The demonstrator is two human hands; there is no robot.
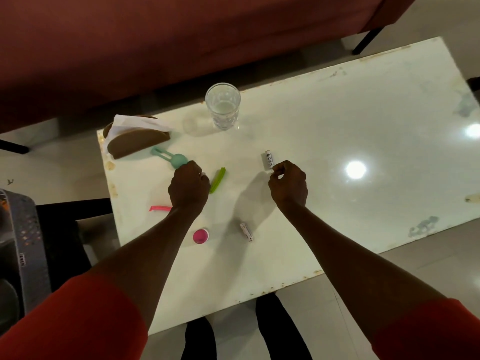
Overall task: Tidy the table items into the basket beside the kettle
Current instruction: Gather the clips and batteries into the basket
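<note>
A white table (337, 157) carries a glass (222, 106), napkin holder (137, 140), clips (217, 180), batteries (268, 159) and pink cap (200, 236).

We cannot see what the left hand (189, 187) holds; it covers part of the teal clip (170, 157). The basket (24, 245), left of the bench (337, 152), is cut off by the edge.
</note>
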